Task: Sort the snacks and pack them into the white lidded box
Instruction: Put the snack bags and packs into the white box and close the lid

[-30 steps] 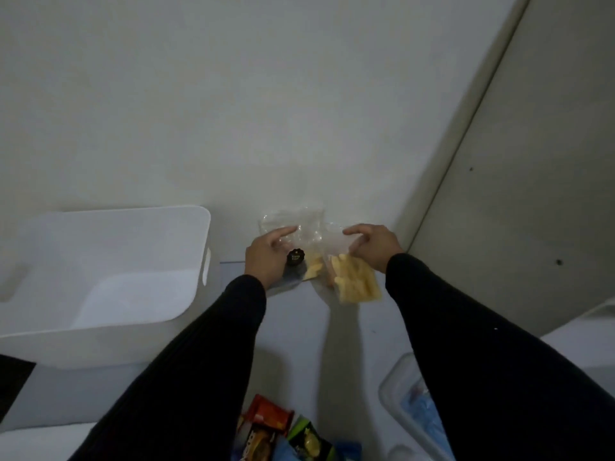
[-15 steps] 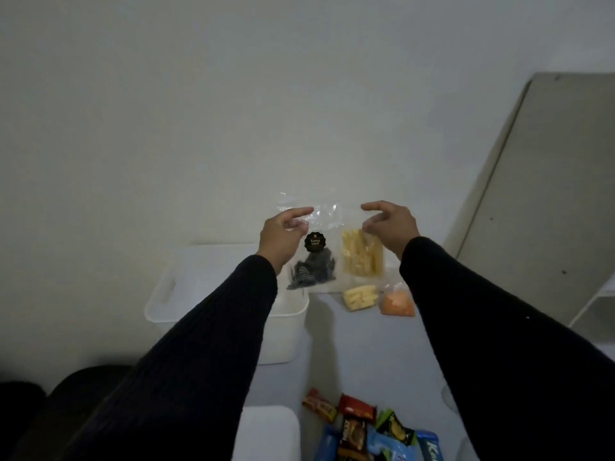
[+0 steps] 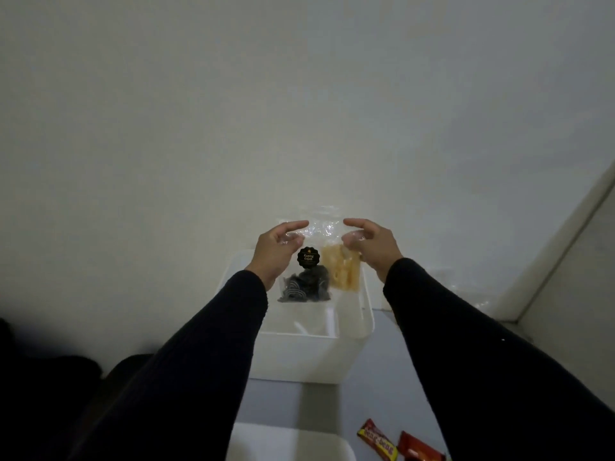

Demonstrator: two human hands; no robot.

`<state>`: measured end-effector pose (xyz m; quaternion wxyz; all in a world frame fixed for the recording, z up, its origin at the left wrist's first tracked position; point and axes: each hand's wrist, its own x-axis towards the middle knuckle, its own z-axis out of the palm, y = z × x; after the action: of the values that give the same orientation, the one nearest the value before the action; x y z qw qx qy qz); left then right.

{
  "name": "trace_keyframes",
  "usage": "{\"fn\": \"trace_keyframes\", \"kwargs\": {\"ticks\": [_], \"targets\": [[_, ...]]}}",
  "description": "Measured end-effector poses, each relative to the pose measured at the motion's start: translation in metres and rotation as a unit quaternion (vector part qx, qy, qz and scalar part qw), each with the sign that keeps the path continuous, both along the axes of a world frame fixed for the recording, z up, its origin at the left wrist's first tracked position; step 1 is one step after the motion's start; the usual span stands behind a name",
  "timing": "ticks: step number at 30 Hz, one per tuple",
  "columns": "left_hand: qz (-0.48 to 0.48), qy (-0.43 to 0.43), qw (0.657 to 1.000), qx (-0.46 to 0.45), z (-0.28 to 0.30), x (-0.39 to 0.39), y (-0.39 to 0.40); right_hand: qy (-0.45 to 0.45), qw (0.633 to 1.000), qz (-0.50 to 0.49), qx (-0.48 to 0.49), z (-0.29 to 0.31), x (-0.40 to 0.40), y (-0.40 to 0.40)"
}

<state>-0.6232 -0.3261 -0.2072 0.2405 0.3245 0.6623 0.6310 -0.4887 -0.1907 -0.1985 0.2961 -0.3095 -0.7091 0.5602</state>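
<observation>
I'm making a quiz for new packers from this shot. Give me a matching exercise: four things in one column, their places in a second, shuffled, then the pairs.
Things:
1. dark snack bag
2. yellow snack bag
3. white box
4. red and yellow bar

Places:
A. on the floor at bottom right
B. held up by the left hand
C. below the held bags
D. held up by the right hand

Pairs: 1-B, 2-D, 3-C, 4-A

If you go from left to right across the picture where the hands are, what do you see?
Left hand → clear bag of dark swirly snacks → clear bag of pale yellow snacks → right hand.
</observation>
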Motion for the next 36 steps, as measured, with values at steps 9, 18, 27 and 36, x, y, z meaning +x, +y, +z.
{"fn": "trace_keyframes", "kwargs": {"ticks": [9,18,27,36], "targets": [[0.035,-0.046,0.997,-0.057,-0.075,-0.048,0.01,-0.02,0.994,0.036,-0.106,-0.072,-0.051,0.009],[0.002,-0.084,0.991,-0.108,-0.12,-0.079,0.048,-0.077,0.988,-0.031,-0.131,-0.134,-0.085,0.037],[-0.018,-0.139,0.974,-0.181,-0.169,-0.085,0.076,-0.136,0.98,-0.081,-0.123,-0.182,-0.096,0.062],[-0.068,0.014,0.964,-0.258,-0.165,-0.085,0.075,-0.385,0.919,-0.026,0.083,-0.15,-0.094,0.053]]}}
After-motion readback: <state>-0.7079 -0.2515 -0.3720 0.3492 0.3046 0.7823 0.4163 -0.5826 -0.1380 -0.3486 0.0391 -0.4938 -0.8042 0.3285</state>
